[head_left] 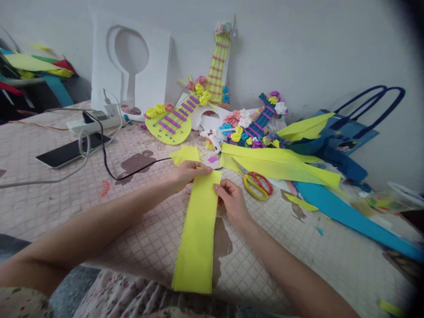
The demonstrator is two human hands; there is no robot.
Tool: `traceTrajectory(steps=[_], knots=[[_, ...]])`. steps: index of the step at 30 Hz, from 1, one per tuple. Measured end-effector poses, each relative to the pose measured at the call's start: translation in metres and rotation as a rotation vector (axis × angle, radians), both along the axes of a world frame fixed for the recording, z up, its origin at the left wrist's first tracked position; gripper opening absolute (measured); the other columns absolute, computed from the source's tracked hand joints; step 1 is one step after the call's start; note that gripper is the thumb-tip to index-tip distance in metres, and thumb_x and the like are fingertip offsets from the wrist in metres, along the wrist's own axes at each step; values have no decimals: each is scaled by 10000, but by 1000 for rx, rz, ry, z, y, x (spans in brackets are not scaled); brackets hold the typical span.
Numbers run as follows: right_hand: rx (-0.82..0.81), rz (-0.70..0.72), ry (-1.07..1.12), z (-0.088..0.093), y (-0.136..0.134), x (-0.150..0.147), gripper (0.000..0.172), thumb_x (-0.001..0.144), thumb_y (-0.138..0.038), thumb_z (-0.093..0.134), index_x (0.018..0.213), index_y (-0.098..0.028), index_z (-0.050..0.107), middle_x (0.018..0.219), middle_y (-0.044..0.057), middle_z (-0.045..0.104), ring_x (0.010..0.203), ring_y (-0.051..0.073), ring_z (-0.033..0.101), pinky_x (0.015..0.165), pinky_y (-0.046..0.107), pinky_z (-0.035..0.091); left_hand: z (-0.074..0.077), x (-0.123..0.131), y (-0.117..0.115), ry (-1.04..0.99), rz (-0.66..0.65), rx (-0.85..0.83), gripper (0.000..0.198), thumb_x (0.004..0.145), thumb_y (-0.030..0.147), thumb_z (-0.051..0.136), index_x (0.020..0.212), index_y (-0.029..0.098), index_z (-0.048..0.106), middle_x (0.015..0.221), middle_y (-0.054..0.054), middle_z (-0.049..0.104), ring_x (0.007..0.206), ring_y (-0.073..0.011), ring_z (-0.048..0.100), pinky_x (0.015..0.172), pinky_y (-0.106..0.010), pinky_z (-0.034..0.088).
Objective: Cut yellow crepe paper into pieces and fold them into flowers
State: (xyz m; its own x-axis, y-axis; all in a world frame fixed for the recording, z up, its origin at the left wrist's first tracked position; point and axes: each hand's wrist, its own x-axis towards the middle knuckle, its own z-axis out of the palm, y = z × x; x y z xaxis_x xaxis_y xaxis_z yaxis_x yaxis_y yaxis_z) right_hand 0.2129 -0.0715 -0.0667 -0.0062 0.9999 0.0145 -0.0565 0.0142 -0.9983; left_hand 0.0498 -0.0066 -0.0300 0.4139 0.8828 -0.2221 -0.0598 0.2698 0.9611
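Note:
A long yellow paper strip (198, 234) runs from my hands down toward the table's near edge. At its far end, my left hand (189, 173) pinches the top edge between thumb and fingers. My right hand (232, 198) grips the strip's right side just below the top, thumb on the front face, with the other fingers partly hidden behind. Beyond my left hand lies a small yellow paper piece (185, 154). Scissors (256, 183) with one yellow and one red handle rest to the right of my right hand. Past them is a larger folded yellow sheet (281, 163).
Decorated paper guitars (172, 121) lean near the wall, with a white glue gun (213, 139) in front. At left are a phone (73, 150), a power strip (96, 121) and loose cables. A blue paper strip (351, 212) and a blue bag (351, 132) occupy the right.

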Motion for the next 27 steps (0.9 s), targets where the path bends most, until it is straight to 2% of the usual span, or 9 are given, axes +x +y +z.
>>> traceTrajectory(steps=[6, 12, 20, 24, 27], knots=[[-45, 62, 3, 12, 2, 2, 281, 758, -486, 630, 748, -226, 525, 620, -44, 506, 514, 117, 458, 438, 237, 353, -3, 2, -1, 38, 19, 68, 313, 590, 396, 794, 695, 133, 659, 622, 2, 638, 543, -81, 558, 516, -196, 407], [56, 5, -53, 15, 10, 9, 234, 766, -436, 630, 706, -223, 554, 607, -28, 517, 537, 127, 469, 497, 259, 401, 4, 5, -9, 115, -24, 128, 327, 563, 391, 804, 718, 127, 688, 681, -37, 684, 602, -124, 606, 568, -227, 456], [129, -74, -62, 15, 11, 11, 213, 779, -392, 617, 675, -221, 546, 613, -29, 508, 541, 116, 450, 523, 260, 391, -1, 5, -5, -6, -27, 34, 367, 616, 459, 767, 713, 117, 678, 691, -49, 683, 616, -122, 619, 615, -241, 482], [110, -87, -11, 14, 11, 11, 207, 767, -380, 629, 667, -220, 544, 611, -31, 502, 539, 117, 444, 518, 262, 384, -3, 5, -3, -31, -30, -54, 465, 652, 527, 721, 851, 108, 697, 830, -107, 714, 736, -176, 664, 677, -277, 509], [96, -107, 10, 12, 11, 11, 203, 765, -371, 629, 667, -220, 536, 613, -30, 498, 539, 116, 441, 511, 258, 380, -5, 6, -1, -49, -26, -92, 485, 659, 534, 714, 866, 96, 693, 876, -132, 715, 758, -189, 675, 706, -289, 517]])
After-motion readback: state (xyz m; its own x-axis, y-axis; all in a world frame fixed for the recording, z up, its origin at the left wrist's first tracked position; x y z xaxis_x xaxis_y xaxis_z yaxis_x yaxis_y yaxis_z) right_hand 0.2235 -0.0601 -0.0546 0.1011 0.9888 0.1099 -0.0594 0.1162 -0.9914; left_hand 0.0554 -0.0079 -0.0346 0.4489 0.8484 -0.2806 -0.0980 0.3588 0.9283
